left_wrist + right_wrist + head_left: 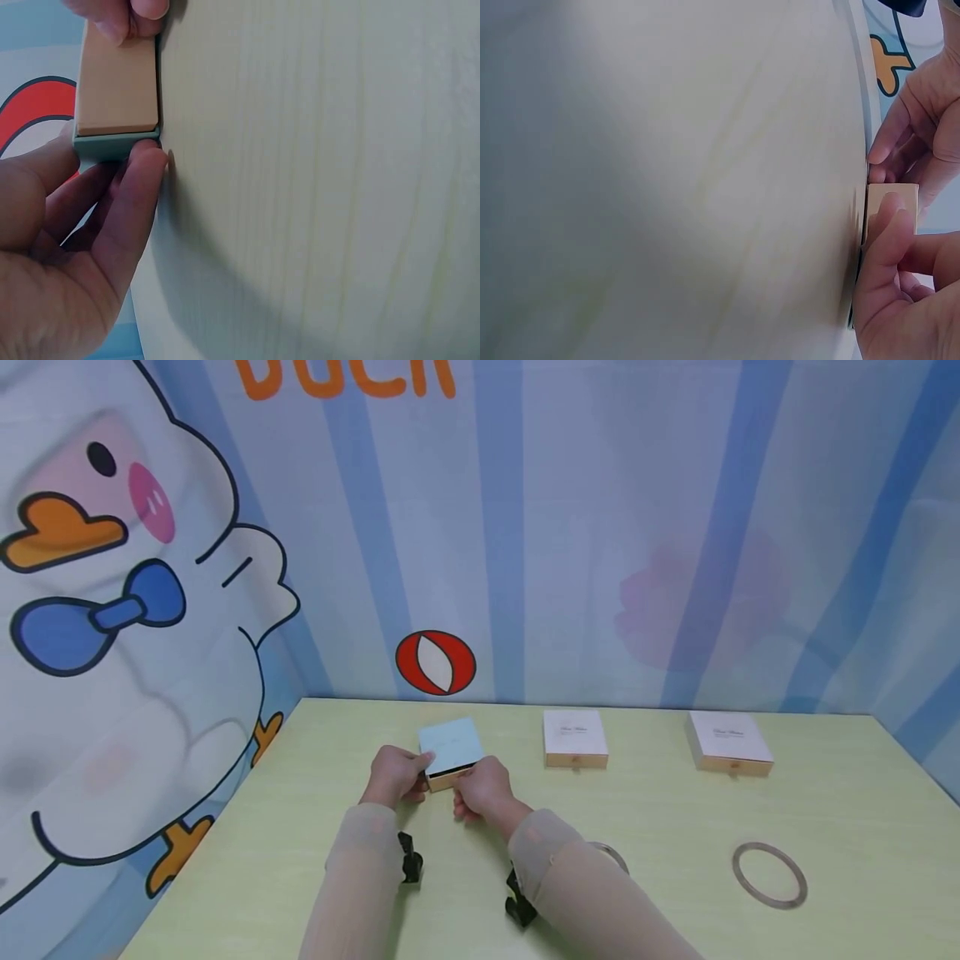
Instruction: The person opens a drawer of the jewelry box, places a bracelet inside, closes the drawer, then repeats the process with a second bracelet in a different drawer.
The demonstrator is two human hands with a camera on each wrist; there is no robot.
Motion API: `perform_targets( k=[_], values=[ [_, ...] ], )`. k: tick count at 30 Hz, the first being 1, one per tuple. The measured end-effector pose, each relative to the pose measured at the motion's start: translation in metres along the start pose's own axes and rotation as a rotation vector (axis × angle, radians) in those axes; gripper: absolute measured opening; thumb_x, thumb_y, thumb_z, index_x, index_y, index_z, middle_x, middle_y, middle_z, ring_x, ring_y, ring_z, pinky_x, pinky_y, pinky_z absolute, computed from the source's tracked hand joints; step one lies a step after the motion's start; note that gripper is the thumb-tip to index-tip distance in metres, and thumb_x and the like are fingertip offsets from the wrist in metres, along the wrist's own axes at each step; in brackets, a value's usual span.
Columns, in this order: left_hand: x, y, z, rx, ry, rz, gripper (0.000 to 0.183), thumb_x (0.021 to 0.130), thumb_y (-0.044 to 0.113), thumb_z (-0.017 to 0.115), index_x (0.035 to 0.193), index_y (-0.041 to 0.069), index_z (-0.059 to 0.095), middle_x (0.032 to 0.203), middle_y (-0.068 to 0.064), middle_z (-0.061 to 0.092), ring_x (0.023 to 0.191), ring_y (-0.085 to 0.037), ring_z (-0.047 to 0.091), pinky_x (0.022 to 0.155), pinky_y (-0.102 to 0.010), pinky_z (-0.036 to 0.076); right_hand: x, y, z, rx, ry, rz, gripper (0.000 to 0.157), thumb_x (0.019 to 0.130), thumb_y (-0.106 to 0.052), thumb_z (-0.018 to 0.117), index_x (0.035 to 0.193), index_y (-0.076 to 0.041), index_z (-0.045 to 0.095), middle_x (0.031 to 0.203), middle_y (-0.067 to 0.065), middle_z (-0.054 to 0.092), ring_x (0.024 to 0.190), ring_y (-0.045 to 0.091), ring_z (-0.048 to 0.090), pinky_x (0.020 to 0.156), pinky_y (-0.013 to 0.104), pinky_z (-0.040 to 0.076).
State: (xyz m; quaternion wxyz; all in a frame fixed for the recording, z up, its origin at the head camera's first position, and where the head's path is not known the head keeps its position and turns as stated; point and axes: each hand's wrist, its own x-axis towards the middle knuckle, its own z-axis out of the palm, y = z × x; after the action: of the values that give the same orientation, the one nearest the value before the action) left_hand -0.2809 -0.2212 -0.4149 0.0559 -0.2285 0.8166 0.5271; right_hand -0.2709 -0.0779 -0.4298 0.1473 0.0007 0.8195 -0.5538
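Note:
A small light blue drawer box [452, 742] lies near the back of the table, left of centre. Its tan drawer front [116, 86] faces me, and in the head view a dark gap shows between the blue top and the drawer. My left hand [394, 772] grips the box's left side, thumb above and fingers below in the left wrist view. With thumb and finger, my right hand [486, 785] pinches the drawer front at its middle. Whatever small pull is there is hidden by the fingertips, and the drawer's inside cannot be seen.
Two pale pink boxes with tan drawer fronts, one near the middle [575, 733] and one farther right [729, 739], stand along the table's back edge. A greyish ring [780, 904] lies at the right; another ring [617, 853] is partly hidden behind my right sleeve. A printed curtain [577, 527] hangs behind.

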Motion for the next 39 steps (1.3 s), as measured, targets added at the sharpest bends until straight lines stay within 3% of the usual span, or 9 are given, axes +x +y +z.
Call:
perform_targets(
  k=[14, 30, 39],
  values=[
    [-0.0009, 0.0021, 0.0025, 0.016, 0.007, -0.010, 0.034, 0.090, 0.026, 0.065, 0.107, -0.003, 0.065, 0.062, -0.006, 0.058, 0.048, -0.012, 0.056, 0.052, -0.027, 0.054, 0.0044, -0.0028, -0.0001, 0.017, 0.018, 0.050, 0.015, 0.091, -0.006, 0.056, 0.082, 0.005, 0.061, 0.051, 0.004, 0.057, 0.038, 0.009, 0.052, 0.038, 0.024, 0.047],
    [-0.0018, 0.0026, 0.0011, 0.020, 0.001, -0.006, 0.036, 0.090, 0.026, 0.065, 0.110, -0.004, 0.064, 0.062, -0.006, 0.058, 0.047, -0.011, 0.056, 0.050, -0.027, 0.053, 0.0039, -0.0036, 0.0005, 0.027, 0.025, 0.046, 0.020, 0.091, -0.008, 0.057, 0.079, 0.006, 0.064, 0.050, 0.004, 0.057, 0.036, 0.009, 0.051, 0.038, 0.025, 0.048],
    [0.0005, 0.0009, -0.0010, 0.021, -0.002, -0.006, 0.034, 0.090, 0.025, 0.065, 0.108, -0.004, 0.065, 0.060, -0.006, 0.059, 0.048, -0.012, 0.056, 0.050, -0.027, 0.053, 0.0025, -0.0035, -0.0065, -0.111, 0.112, -0.013, 0.021, 0.085, -0.014, 0.065, 0.069, 0.000, 0.064, 0.041, 0.001, 0.048, 0.034, 0.012, 0.047, 0.037, 0.023, 0.041]
  ],
)
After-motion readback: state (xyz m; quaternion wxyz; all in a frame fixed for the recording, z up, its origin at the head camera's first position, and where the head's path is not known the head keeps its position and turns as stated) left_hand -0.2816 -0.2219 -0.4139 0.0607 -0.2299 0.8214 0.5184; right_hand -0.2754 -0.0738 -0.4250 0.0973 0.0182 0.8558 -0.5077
